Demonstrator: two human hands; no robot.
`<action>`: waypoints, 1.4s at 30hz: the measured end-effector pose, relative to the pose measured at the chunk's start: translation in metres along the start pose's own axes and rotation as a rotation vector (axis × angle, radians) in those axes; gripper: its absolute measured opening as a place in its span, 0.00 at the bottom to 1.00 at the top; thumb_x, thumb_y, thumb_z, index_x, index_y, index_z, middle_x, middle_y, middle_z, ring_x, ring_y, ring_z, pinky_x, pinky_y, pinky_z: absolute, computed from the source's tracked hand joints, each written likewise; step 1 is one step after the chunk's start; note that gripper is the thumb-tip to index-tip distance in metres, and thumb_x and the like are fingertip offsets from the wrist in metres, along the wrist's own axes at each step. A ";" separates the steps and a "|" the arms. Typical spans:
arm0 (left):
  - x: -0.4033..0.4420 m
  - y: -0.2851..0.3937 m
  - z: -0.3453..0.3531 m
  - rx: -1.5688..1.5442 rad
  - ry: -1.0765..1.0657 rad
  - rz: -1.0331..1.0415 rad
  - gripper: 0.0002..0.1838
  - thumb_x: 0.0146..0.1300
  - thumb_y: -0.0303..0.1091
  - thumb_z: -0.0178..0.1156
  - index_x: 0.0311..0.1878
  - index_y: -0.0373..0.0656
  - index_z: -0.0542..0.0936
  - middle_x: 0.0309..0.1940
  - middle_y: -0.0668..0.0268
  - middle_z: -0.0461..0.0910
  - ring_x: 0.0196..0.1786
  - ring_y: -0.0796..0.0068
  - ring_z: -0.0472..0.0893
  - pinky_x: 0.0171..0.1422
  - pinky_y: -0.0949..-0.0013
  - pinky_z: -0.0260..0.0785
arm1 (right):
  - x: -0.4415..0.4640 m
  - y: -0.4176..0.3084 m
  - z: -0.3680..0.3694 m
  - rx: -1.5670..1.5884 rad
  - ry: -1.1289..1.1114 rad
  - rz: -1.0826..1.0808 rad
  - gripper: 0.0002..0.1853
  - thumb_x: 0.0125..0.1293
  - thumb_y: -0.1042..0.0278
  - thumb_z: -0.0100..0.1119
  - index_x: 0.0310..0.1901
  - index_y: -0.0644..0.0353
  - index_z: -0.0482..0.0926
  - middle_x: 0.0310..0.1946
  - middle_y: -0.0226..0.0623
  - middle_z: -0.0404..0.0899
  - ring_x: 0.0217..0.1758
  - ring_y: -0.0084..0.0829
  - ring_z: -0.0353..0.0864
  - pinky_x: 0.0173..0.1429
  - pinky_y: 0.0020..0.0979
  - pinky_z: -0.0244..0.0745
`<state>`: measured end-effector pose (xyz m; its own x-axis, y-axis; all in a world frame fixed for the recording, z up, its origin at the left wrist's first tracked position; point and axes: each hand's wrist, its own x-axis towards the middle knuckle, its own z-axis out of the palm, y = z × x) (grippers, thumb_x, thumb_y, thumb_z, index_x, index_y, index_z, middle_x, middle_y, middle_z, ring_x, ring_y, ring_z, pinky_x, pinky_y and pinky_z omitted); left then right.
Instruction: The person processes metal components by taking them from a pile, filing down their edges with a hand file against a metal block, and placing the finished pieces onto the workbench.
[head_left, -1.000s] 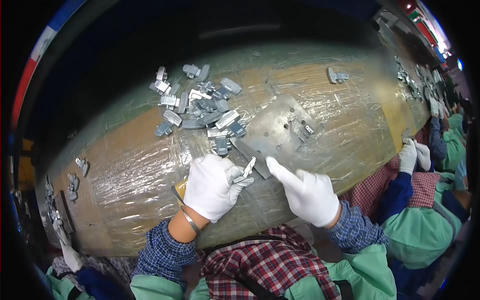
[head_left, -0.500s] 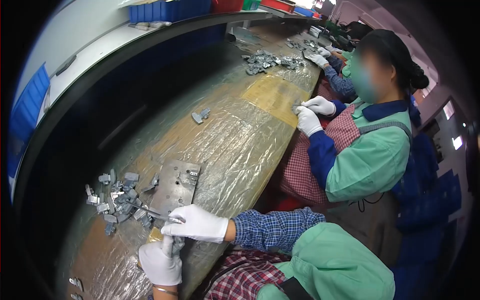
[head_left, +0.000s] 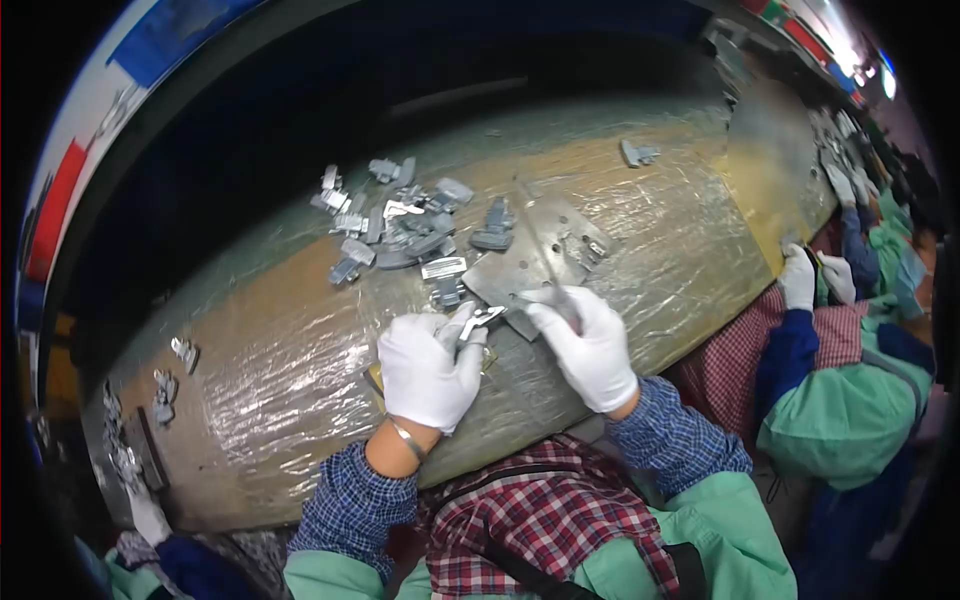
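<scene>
My left hand [head_left: 428, 372], in a white glove, pinches a small grey metal casting [head_left: 482, 320] between thumb and fingers, its bright edge toward the right. My right hand [head_left: 588, 345], also gloved, is closed just to the right of it. A slim metal tool [head_left: 571, 312] shows as a blurred dark streak at the right fingers; most of it is hidden. Beyond both hands lies a flat steel plate [head_left: 520, 262] with holes. A heap of similar castings [head_left: 405, 232] sits to the plate's left, and one casting [head_left: 494, 225] rests against the plate's far edge.
The plastic-covered bench [head_left: 280, 375] curves across the view. Two loose castings [head_left: 164, 395] lie at left, another casting [head_left: 638, 153] at far right. Co-workers' gloved hands [head_left: 798, 278] are at work on the right; another co-worker's hand [head_left: 150, 518] is at lower left.
The view has swung down and to the right, centring my hands. My hands have moved apart; the tool's long shaft, plain before, is now mostly hidden. The casting in my left hand shows more clearly.
</scene>
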<state>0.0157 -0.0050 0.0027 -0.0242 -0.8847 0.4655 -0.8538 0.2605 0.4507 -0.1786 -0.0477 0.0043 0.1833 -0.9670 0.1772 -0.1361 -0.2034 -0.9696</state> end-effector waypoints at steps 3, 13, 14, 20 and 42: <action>0.004 0.005 -0.001 0.036 -0.052 -0.021 0.11 0.60 0.36 0.72 0.41 0.39 0.89 0.24 0.59 0.80 0.32 0.52 0.80 0.36 0.50 0.69 | -0.023 0.011 -0.026 -0.023 -0.033 0.122 0.15 0.73 0.76 0.67 0.59 0.68 0.83 0.42 0.37 0.91 0.44 0.20 0.88 0.50 0.25 0.82; -0.006 0.010 0.009 0.221 -0.161 -0.018 0.18 0.60 0.38 0.72 0.51 0.40 0.89 0.29 0.60 0.76 0.37 0.53 0.77 0.44 0.50 0.68 | -0.049 -0.025 -0.041 -0.709 -0.367 -0.334 0.35 0.63 0.77 0.63 0.74 0.49 0.77 0.23 0.32 0.69 0.20 0.36 0.75 0.27 0.37 0.75; -0.006 0.009 0.010 0.219 -0.170 -0.026 0.19 0.59 0.38 0.72 0.52 0.40 0.88 0.30 0.60 0.76 0.38 0.53 0.77 0.45 0.50 0.68 | -0.056 -0.032 -0.044 -0.810 -0.423 -0.335 0.36 0.61 0.76 0.63 0.74 0.48 0.78 0.23 0.31 0.68 0.19 0.34 0.74 0.26 0.37 0.74; -0.002 0.008 0.011 0.173 -0.158 0.002 0.19 0.59 0.34 0.71 0.52 0.36 0.87 0.30 0.55 0.80 0.37 0.49 0.78 0.41 0.48 0.69 | -0.028 -0.022 -0.011 -0.953 -0.389 -0.449 0.37 0.60 0.73 0.63 0.75 0.45 0.77 0.22 0.29 0.66 0.17 0.31 0.72 0.23 0.35 0.72; -0.010 0.009 0.013 0.258 -0.168 -0.006 0.14 0.67 0.39 0.67 0.49 0.41 0.88 0.28 0.56 0.80 0.32 0.51 0.78 0.41 0.49 0.69 | -0.073 -0.031 -0.033 -0.990 -0.399 -0.422 0.39 0.59 0.74 0.63 0.76 0.43 0.76 0.22 0.32 0.66 0.16 0.33 0.74 0.23 0.37 0.74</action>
<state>0.0015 0.0013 -0.0084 -0.0858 -0.9432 0.3209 -0.9577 0.1669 0.2345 -0.2201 0.0243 0.0267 0.6677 -0.7114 0.2193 -0.6643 -0.7023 -0.2559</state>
